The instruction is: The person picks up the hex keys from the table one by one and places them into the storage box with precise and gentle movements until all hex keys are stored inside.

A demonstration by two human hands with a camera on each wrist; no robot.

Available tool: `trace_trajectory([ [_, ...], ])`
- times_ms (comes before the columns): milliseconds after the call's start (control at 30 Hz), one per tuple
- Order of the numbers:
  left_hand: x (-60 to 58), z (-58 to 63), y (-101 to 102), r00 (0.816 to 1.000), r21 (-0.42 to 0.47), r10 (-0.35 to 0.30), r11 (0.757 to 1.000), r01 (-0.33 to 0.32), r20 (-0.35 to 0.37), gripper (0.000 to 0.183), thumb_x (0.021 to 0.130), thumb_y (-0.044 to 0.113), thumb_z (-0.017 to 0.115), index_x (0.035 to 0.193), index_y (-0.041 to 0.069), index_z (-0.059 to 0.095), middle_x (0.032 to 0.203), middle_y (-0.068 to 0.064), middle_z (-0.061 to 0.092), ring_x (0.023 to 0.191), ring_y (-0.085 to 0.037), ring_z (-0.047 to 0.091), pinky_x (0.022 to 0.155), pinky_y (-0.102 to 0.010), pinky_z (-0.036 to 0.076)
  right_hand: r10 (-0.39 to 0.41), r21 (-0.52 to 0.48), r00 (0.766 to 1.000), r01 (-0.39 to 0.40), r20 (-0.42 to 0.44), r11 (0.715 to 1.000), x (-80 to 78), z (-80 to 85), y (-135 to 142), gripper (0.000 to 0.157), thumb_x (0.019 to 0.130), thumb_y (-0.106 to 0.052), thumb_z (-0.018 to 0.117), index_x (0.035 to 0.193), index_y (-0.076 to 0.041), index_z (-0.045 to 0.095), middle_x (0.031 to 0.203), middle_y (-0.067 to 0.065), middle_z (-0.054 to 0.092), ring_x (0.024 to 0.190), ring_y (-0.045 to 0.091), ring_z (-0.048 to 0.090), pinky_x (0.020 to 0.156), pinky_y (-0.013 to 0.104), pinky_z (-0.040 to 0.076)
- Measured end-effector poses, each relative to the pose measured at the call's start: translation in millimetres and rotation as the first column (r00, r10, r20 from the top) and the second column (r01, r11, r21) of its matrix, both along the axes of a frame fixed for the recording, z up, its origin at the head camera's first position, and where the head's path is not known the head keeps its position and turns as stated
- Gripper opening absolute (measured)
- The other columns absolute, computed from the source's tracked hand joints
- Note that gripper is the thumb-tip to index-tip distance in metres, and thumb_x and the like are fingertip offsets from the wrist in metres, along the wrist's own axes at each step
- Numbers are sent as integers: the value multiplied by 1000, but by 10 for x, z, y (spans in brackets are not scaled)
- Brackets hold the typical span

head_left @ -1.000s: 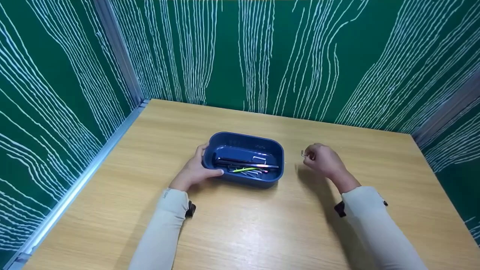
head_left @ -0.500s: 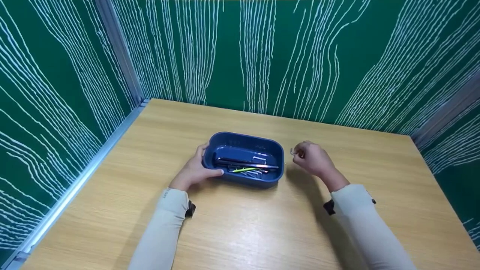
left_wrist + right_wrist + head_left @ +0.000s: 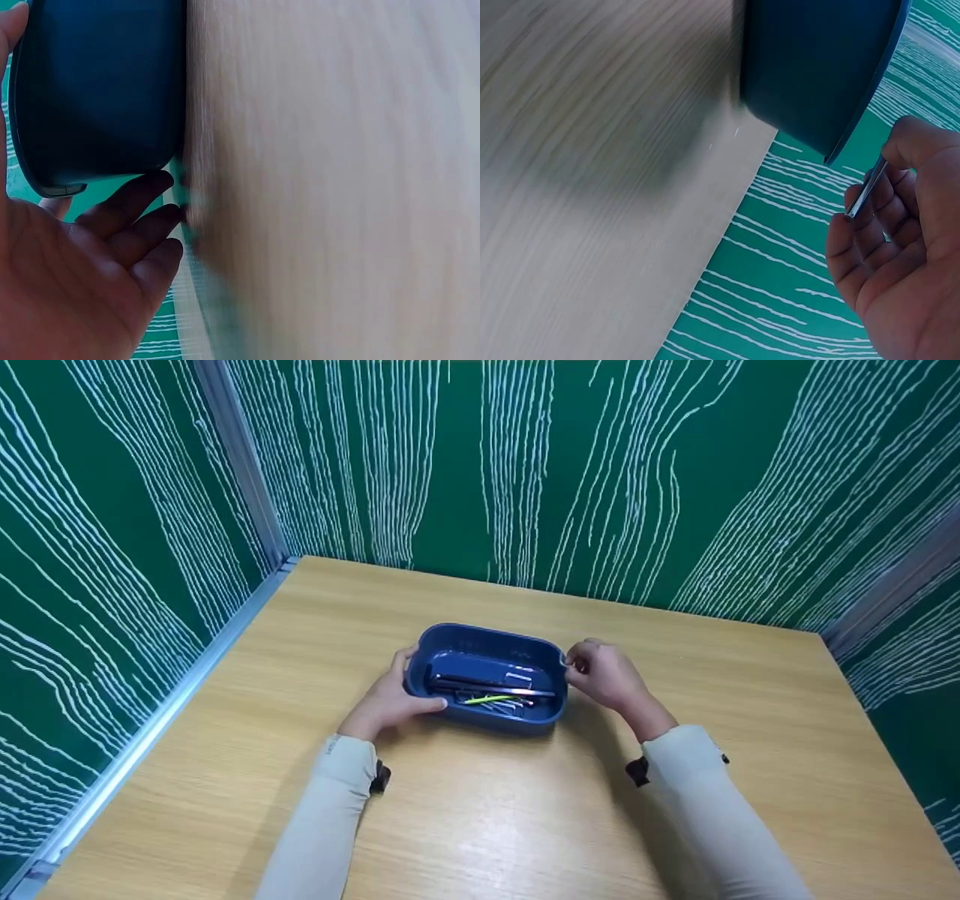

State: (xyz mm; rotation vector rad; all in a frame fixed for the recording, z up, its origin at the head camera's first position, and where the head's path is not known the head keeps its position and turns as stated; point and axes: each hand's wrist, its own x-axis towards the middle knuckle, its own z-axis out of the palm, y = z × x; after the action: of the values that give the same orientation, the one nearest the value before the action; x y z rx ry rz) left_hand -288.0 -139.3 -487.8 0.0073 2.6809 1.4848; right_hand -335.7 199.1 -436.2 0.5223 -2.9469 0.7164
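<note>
A dark blue rounded box (image 3: pixel 487 724) stands on the table, its top uncovered. My left hand (image 3: pixel 386 701) holds its left end, thumb along the near rim; in the left wrist view some fingers reach low beside the wall. My right hand (image 3: pixel 609 679), at the box's right rim, pinches a small silver hex key (image 3: pixel 866 191) between thumb and fingers. Inside the box lie a long dark stick (image 3: pixel 487 687) with a shiny end, a thin yellow-green piece (image 3: pixel 484 700) and several bent metal keys (image 3: pixel 504 706).
The wooden table (image 3: pixel 480 825) carries the box near its middle. Green walls (image 3: pixel 450 532) with white wavy lines rise at the back and both sides. A metal rail (image 3: pixel 127 757) runs along the left table edge.
My right hand has moved left with the hex key, from the table right of the box to the box's right rim. The left hand and the box have stayed in place.
</note>
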Motion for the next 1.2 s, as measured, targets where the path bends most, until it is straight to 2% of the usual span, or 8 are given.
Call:
trace_trajectory([
  [633,-4,-9,-2,1000,14,6,1000,-6,8,100,54,48,78,133,40,17,133,-1,38,117,-21,39,99,-49,30,48,-15,998,-47,47,999,-14,22,-312,8,79,-21,60,87,-17,59,82,-1,52,76,17,50,65,27,47],
  [1033,-7,-27,-17,1000,-7,-3,1000,4,11,98,55,48,77,132,41,17,130,-4,41,114,-23,41,97,-46,31,145,15,989,-145,-32,989,17,-69,-507,9,78,-22,57,84,-16,61,80,-2,53,72,16,49,62,26,43],
  [1200,-10,-17,-15,1000,-11,-14,1000,14,21,99,55,50,76,132,42,15,131,-4,40,114,-23,40,97,-47,31,166,26,986,-165,-34,986,26,-116,-590,7,77,-22,59,81,-17,61,77,-3,53,69,14,48,60,25,42],
])
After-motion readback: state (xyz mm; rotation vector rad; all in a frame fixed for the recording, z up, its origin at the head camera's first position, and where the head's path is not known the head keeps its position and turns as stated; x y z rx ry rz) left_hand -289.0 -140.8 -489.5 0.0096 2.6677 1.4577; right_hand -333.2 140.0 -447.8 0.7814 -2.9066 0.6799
